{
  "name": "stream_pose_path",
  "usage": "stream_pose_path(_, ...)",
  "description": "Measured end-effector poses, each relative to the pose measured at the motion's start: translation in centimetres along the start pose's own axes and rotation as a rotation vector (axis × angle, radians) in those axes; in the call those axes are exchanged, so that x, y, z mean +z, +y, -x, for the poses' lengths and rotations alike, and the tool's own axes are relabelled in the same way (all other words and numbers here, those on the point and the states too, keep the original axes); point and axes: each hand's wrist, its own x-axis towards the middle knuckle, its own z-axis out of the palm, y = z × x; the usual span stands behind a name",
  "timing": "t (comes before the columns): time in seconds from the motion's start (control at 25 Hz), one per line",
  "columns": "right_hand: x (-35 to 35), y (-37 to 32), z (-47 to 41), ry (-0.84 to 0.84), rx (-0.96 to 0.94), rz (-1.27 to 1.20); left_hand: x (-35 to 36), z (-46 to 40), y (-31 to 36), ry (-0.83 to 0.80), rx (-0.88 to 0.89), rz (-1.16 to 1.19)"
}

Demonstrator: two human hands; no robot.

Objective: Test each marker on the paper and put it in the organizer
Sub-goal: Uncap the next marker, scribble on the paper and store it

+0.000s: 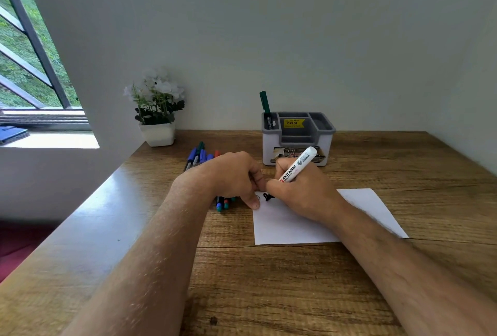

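Observation:
My right hand (298,195) grips a white whiteboard marker (298,162), tip down on the white paper (290,225), where a black scribble (268,197) shows. My left hand (234,177) has curled fingers, and its thumb presses the paper's upper left corner. I cannot tell whether it holds a cap. Several loose markers (200,155) lie under and behind the left hand. The grey and white organizer (297,138) stands behind the hands. One green marker (265,103) stands upright in its left compartment.
A white pot of white flowers (157,109) stands at the table's back left corner. The wall runs along the far edge of the wooden table (269,295). A window and sill with a blue object (13,134) are at left.

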Motion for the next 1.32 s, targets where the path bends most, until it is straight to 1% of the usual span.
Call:
stream_pose_path(0.16, 0.1, 0.2, -0.2, 0.08, 0.034, 0.027, 0.0, 0.1, 0.1, -0.012, -0.016, 0.016)
stream_pose_path(0.24, 0.0, 0.3, -0.2, 0.089, 0.046, 0.025, 0.0, 0.1, 0.2, -0.017, -0.014, 0.013)
stream_pose_path(0.36, -0.1, 0.7, -0.2, 0.083, 0.082, -0.092, -0.1, 0.3, 0.1, -0.024, 0.005, 0.016)
stream_pose_path(0.44, -0.5, 1.1, -0.4, 0.109, 0.109, -0.235, 0.0, 0.5, 0.4, 0.041, 0.035, 0.034)
stream_pose_path(0.52, -0.9, 1.3, -0.7, 0.118, 0.115, -0.428, 0.1, 0.7, 0.8, 0.19, 0.077, 0.103)
stream_pose_path(0.68, -1.7, 0.8, -0.5, 0.14, 0.214, -0.819, 0.1, 0.6, 1.5, 0.459, 0.093, 0.367)
stream_pose_path(0.76, -2.0, 0.8, -0.3, 0.126, 0.233, -0.881, 0.1, 0.4, 1.4, 0.535, 0.082, 0.522)
stream_pose_path(0.88, -2.2, 1.3, -0.4, 0.094, 0.205, -0.94, 0.2, 0.2, 1.3, 0.621, 0.059, 0.792)
stream_pose_path(1.04, -2.4, 1.7, -0.4, 0.113, 0.18, -1.064, -0.1, 0.0, 1.4, 0.645, 0.069, 1.255)
stream_pose_path(1.16, -2.5, 1.8, -0.4, 0.135, 0.184, -1.119, 0.0, -0.3, 1.2, 0.642, 0.033, 1.411)
stream_pose_path(1.32, -2.5, 1.9, -0.5, 0.165, 0.218, -1.16, 0.0, -0.3, 1.0, 0.59, 0.029, 1.631)
